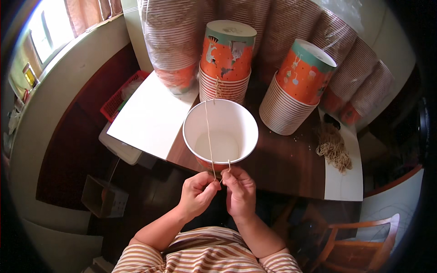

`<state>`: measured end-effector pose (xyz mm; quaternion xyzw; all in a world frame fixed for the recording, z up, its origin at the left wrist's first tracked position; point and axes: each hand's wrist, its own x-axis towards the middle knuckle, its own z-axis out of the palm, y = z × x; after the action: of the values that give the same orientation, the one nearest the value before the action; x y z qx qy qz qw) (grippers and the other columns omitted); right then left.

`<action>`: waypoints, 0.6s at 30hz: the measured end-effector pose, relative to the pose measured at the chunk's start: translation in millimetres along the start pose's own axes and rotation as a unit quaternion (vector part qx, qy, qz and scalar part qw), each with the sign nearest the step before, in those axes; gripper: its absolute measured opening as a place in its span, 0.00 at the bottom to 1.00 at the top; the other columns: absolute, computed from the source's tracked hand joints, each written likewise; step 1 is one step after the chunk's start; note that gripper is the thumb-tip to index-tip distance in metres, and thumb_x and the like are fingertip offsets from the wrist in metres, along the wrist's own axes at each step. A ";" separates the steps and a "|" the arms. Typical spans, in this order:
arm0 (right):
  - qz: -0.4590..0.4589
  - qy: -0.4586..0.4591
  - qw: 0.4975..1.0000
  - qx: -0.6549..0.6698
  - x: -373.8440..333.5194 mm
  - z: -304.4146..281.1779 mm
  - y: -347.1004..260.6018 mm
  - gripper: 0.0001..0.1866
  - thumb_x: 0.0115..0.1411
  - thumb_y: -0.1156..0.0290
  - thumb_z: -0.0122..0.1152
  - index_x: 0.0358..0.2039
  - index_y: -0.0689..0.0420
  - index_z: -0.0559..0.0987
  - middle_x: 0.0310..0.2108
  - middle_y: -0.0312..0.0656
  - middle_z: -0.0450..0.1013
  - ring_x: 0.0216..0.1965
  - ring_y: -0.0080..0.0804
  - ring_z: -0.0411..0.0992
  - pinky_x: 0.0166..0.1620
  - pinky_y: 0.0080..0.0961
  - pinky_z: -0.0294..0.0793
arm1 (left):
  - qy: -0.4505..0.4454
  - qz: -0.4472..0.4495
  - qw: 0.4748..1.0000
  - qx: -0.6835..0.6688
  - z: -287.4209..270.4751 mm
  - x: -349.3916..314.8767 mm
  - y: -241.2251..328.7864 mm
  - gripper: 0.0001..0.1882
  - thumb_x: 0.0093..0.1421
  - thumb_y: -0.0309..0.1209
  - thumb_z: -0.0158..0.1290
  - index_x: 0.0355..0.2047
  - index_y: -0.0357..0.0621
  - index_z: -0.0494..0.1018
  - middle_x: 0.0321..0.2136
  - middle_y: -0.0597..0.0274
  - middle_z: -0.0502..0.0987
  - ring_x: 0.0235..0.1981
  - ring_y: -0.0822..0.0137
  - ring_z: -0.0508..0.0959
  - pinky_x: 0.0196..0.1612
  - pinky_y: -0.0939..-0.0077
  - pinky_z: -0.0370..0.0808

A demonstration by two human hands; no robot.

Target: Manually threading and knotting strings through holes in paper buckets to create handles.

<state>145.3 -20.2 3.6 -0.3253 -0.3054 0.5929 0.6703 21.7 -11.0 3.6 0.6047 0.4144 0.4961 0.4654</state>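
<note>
An orange paper bucket (pixel 237 122) with a white inside stands upright on the near edge of the brown table (pixel 291 170), its mouth toward me. A thin piece of twine (pixel 209 132) runs across the opening from the far rim down to the near rim. My left hand (pixel 197 193) pinches this twine just in front of the bucket. Beside it, my right hand (pixel 240 192) is closed on the twine's other end, which comes up at the near rim. Between the two hands the fingertips almost meet, and the fine detail of the twine there is hard to see.
Behind the bucket are two stacks of upside-down orange buckets, one left (pixel 230 52) and one right (pixel 298 86). Plastic-wrapped stacks (pixel 170 41) line the back. A bundle of loose twine (pixel 334 148) lies at the right. A wooden chair (pixel 357 255) and a cardboard box (pixel 107 200) stand below.
</note>
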 end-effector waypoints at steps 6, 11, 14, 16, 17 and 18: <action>-0.012 0.031 0.999 -0.037 12.0 5.1 -5.7 0.04 0.58 0.71 0.60 0.32 0.58 0.77 0.27 0.31 0.73 0.26 0.14 0.61 0.32 0.13 0.60 | -0.041 -0.052 0.997 0.036 -14.8 1.4 6.0 0.06 0.53 0.23 0.47 0.20 0.36 0.72 0.19 0.65 0.73 0.21 0.78 0.70 0.25 0.83 0.66; 0.012 0.036 0.999 -0.029 12.2 8.7 -8.8 0.06 0.57 0.71 0.62 0.32 0.59 0.78 0.25 0.33 0.73 0.25 0.15 0.62 0.31 0.13 0.60 | 0.095 0.096 0.962 0.238 -22.8 7.4 11.5 0.04 0.48 0.22 0.56 0.21 0.38 0.71 0.18 0.60 0.70 0.16 0.70 0.69 0.20 0.80 0.66; 0.008 0.030 0.999 -0.025 10.2 9.3 -6.5 0.06 0.56 0.71 0.62 0.32 0.59 0.78 0.25 0.33 0.73 0.25 0.15 0.63 0.31 0.13 0.61 | 0.181 0.264 0.907 0.275 -16.7 -2.6 22.3 0.11 0.43 0.20 0.61 0.25 0.42 0.71 0.22 0.62 0.71 0.16 0.70 0.68 0.17 0.81 0.66; 0.004 0.011 0.999 -0.038 11.0 3.0 -4.1 0.06 0.58 0.73 0.59 0.34 0.60 0.78 0.31 0.35 0.75 0.31 0.17 0.67 0.38 0.15 0.65 | 0.139 0.390 0.872 0.262 -11.8 -0.6 22.3 0.12 0.43 0.20 0.60 0.30 0.39 0.73 0.25 0.56 0.73 0.19 0.66 0.72 0.19 0.79 0.68; 0.003 -0.005 0.999 -0.051 9.4 -1.1 -1.6 0.06 0.60 0.74 0.57 0.37 0.62 0.77 0.37 0.38 0.76 0.38 0.20 0.72 0.45 0.17 0.69 | 0.113 0.387 0.882 0.244 -4.9 -3.5 21.6 0.13 0.44 0.18 0.59 0.33 0.37 0.74 0.29 0.52 0.75 0.22 0.63 0.75 0.21 0.77 0.71; 0.006 -0.004 1.000 -0.030 9.0 -3.3 -0.7 0.06 0.60 0.74 0.57 0.37 0.62 0.78 0.36 0.38 0.76 0.38 0.20 0.72 0.46 0.18 0.69 | 0.089 0.394 0.882 0.244 0.1 2.6 27.4 0.13 0.46 0.18 0.58 0.35 0.36 0.74 0.31 0.50 0.75 0.24 0.60 0.77 0.24 0.74 0.74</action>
<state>149.4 -11.6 2.3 -0.3447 -0.3243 0.5888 0.6552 23.3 -14.7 30.8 0.7657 0.2893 0.5736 0.0304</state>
